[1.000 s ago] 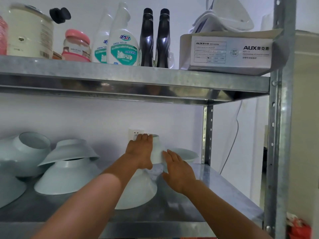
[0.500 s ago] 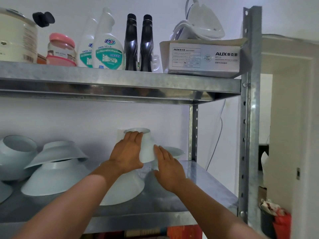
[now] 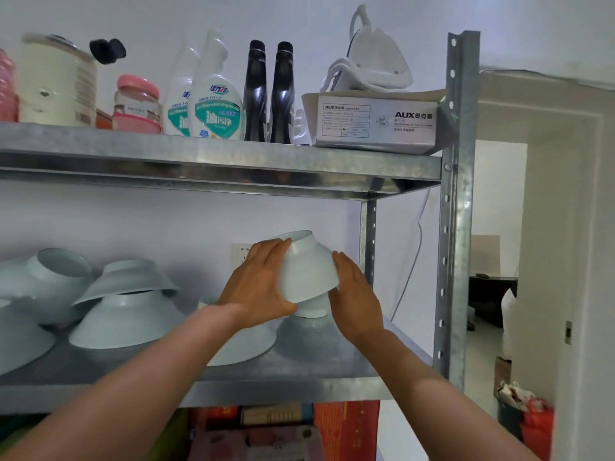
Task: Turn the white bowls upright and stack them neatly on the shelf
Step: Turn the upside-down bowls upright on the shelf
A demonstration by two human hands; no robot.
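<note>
A white bowl (image 3: 309, 271) is upside down and tilted, lifted off the lower metal shelf (image 3: 319, 357). My left hand (image 3: 258, 281) grips its left side, fingers reaching to the foot ring. My right hand (image 3: 354, 291) presses flat against its right side. Part of another white bowl (image 3: 311, 312) shows just beneath it, mostly hidden. An upside-down bowl (image 3: 248, 344) lies under my left forearm. Further left, two upside-down bowls are stacked, the lower one (image 3: 126, 322) flat and the upper one (image 3: 128, 281) tilted. Beyond them one bowl (image 3: 50, 281) lies on its side and another (image 3: 18, 339) sits at the edge.
The upper shelf (image 3: 216, 158) hangs close overhead, carrying bottles, jars and an AUX box (image 3: 376, 123) with an iron on it. A steel upright (image 3: 454, 207) bounds the right side. A wall socket (image 3: 240, 252) is behind my left hand. Books fill the level below.
Both hands have lifted the upside-down bowl off the bowl it sat on and moved it right, tilting it. The camera has swung to the right.
</note>
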